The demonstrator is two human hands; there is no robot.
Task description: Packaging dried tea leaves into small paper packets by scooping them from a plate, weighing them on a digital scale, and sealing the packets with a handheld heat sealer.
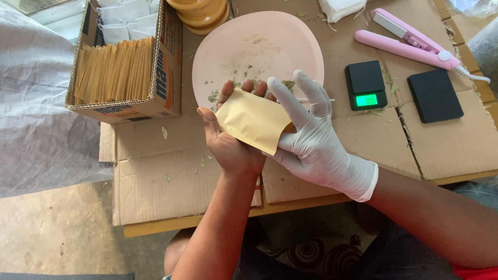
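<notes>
Pouch in hand, filling and sealing not yet shown

Pouch: one small tan paper pouch (254, 121) lies across the open palm of the bare left hand (228, 142), fingers loosely cupped under it. Gloved right hand (311, 140) pinches its lower right corner between thumb and bent fingers, while two fingers stand straight up. Both hands hover above the pink plate (228, 52), which carries only scattered green leaf crumbs. Whether the pouch holds anything I cannot tell; it looks flat.

Judged progress: early for this pouch. Pocket scale (366, 84) is lit but bare. Pink sealing iron (412, 42) lies untouched, well apart at the table's far right. Cardboard box (166, 78) to the left holds a dense row of like pouches, so much stock appears unprocessed.
</notes>
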